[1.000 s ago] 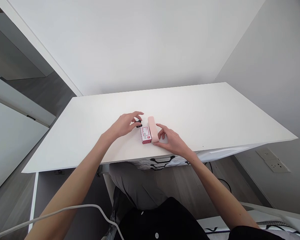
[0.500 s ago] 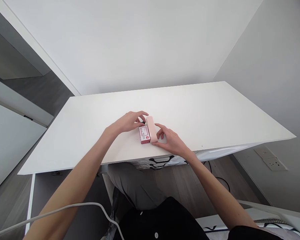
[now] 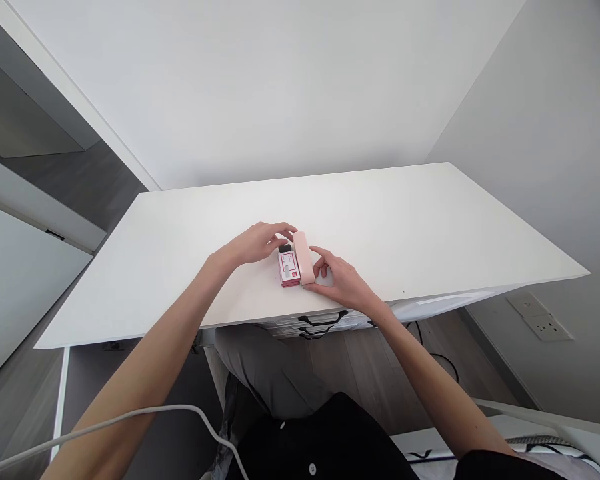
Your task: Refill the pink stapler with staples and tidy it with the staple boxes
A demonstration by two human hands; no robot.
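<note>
A long pink case with rounded ends (image 3: 304, 259) lies on the white tabletop (image 3: 380, 220). Against its left side sits a small red and white box (image 3: 289, 268), its label facing up. Just beyond the box is a small black object (image 3: 285, 248), partly covered by my left thumb, its kind unclear. My left hand (image 3: 260, 241) arches over this spot, fingers apart, fingertips by the far end of the case. My right hand (image 3: 341, 280) steadies the case from the right, index finger along its side and thumb at its near end, the other fingers curled.
Black drawer handles (image 3: 323, 320) show under the table's front edge. A white cable (image 3: 180, 408) crosses my left forearm at the bottom. White walls stand behind and to the right, with sockets (image 3: 547, 327) low on the right one.
My left thumb has drawn up and back a little, and more of the small black object shows. The pink case, the box and my right hand stay where they were.
</note>
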